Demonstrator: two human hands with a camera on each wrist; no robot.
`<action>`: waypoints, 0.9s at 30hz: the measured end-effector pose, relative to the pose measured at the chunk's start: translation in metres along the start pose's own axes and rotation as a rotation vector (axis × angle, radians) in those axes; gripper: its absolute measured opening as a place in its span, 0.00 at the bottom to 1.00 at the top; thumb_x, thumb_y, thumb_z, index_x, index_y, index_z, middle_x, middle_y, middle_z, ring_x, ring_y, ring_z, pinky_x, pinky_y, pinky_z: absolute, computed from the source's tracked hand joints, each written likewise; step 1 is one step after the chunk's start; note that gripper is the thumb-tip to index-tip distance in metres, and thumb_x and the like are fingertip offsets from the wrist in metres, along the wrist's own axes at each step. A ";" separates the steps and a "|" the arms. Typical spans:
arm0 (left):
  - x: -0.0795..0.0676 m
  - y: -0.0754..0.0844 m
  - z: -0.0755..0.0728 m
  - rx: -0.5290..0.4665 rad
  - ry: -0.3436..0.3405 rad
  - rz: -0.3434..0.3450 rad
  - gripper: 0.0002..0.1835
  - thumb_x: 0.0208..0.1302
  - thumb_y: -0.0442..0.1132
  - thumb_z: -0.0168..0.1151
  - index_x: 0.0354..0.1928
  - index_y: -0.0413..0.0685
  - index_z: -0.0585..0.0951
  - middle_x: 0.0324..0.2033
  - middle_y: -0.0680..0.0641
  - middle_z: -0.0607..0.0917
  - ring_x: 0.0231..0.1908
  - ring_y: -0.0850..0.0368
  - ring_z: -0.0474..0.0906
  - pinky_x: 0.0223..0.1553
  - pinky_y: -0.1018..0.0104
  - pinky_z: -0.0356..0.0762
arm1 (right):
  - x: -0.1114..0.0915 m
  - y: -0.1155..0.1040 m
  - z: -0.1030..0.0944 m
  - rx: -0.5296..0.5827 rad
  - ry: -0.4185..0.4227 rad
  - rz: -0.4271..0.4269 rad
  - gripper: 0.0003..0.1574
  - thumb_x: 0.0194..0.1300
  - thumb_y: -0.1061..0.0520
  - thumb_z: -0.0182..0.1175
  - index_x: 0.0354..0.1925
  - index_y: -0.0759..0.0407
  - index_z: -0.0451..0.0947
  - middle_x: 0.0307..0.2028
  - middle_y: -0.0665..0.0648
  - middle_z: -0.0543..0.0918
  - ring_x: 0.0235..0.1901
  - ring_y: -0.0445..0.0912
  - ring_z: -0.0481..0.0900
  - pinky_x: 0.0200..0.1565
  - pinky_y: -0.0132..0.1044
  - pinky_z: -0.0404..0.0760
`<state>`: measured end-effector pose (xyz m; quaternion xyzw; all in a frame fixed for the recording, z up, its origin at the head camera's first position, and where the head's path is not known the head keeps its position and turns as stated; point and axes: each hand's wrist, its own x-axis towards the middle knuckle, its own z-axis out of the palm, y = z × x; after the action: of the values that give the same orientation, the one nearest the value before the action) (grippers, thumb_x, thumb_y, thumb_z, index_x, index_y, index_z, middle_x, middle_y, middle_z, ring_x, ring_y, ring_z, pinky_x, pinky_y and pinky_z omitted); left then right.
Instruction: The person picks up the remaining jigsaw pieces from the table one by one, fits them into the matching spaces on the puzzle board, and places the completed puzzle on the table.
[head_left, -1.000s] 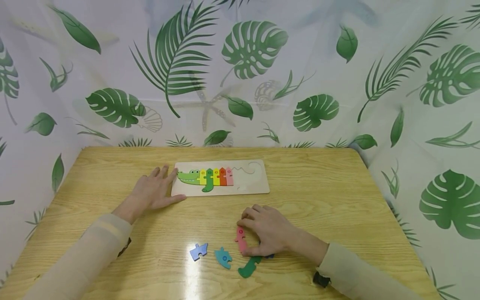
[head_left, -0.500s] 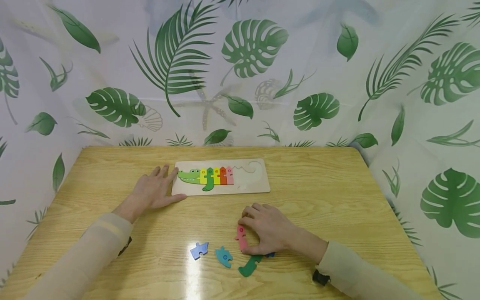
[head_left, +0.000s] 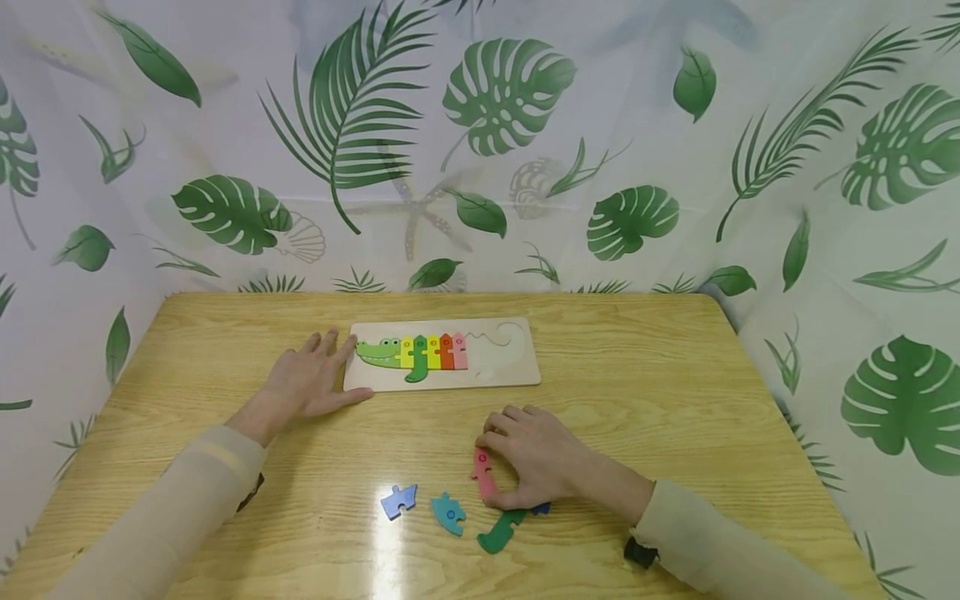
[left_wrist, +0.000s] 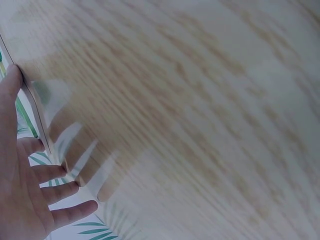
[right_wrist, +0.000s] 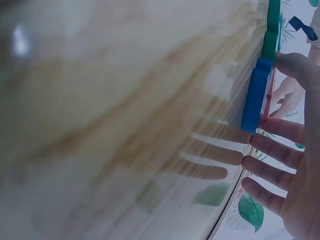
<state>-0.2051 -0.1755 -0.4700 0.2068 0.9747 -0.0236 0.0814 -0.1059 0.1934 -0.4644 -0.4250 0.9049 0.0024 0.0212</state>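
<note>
My left hand [head_left: 309, 382] lies by the left end of a wooden puzzle board [head_left: 495, 371], its fingers spread and straight, index finger and thumb touching the corners. Set in the board are a crocodile head [head_left: 377, 354] and several coloured body pieces. Lower on the table, my right hand [head_left: 543, 458] pinches a pink puzzle piece [head_left: 483, 475] between thumb and index finger. In front of that hand lies a green piece [head_left: 498, 533]. A blue piece [right_wrist: 256, 95] sits beneath the palm, mostly hidden in the head view.
To the left of the right hand lie a teal piece [head_left: 447, 513] and a light blue piece [head_left: 398, 502]. The wooden table [head_left: 637, 367] ends at a white leaf-print cloth [head_left: 525, 250] behind it and along both sides.
</note>
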 end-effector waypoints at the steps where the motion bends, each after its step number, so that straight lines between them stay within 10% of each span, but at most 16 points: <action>1: 0.000 0.000 0.000 -0.002 0.000 0.000 0.55 0.70 0.78 0.50 0.83 0.44 0.59 0.78 0.27 0.64 0.74 0.25 0.68 0.59 0.29 0.80 | 0.000 0.000 0.000 -0.001 0.004 -0.002 0.41 0.59 0.21 0.63 0.57 0.45 0.84 0.53 0.48 0.84 0.50 0.45 0.80 0.49 0.43 0.83; 27: 0.001 0.000 0.002 0.003 -0.004 -0.003 0.56 0.69 0.79 0.49 0.83 0.44 0.59 0.78 0.28 0.63 0.74 0.25 0.68 0.58 0.30 0.81 | 0.005 0.009 -0.002 -0.019 0.076 -0.044 0.39 0.60 0.21 0.62 0.55 0.45 0.84 0.47 0.46 0.86 0.47 0.43 0.82 0.47 0.40 0.81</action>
<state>-0.2061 -0.1751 -0.4721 0.2056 0.9748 -0.0258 0.0832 -0.1163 0.1958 -0.4632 -0.4449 0.8954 -0.0058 -0.0170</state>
